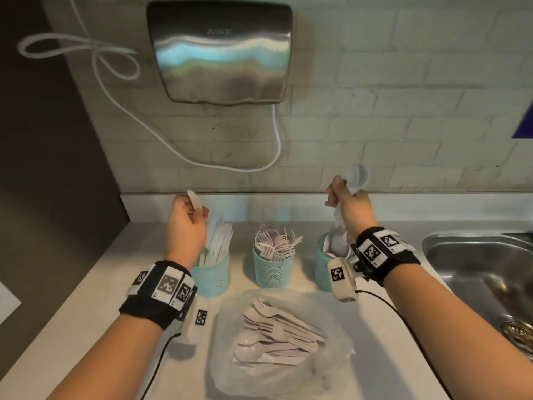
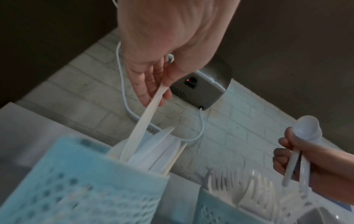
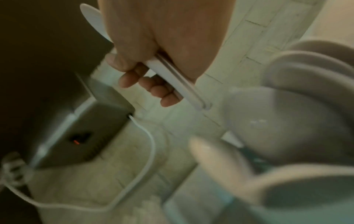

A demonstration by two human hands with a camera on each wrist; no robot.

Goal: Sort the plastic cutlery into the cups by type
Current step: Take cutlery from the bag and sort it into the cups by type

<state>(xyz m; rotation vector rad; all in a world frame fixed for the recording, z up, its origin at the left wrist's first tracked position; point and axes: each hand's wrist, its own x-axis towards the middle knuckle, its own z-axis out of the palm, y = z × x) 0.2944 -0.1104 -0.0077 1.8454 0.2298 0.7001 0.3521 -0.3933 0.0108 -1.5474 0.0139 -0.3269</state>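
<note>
The left hand (image 1: 186,226) pinches a white knife (image 2: 142,121) between fingers (image 2: 141,84) and thumb, its lower end in the left cup (image 1: 212,275). The right hand (image 1: 347,204) has its fingers (image 3: 153,84) curled round spoons (image 2: 298,153) above the right cup (image 1: 321,269).

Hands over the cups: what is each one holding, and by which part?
The left hand pinches a plastic knife by one end. The right hand grips two plastic spoons around their handles, bowls up.
</note>
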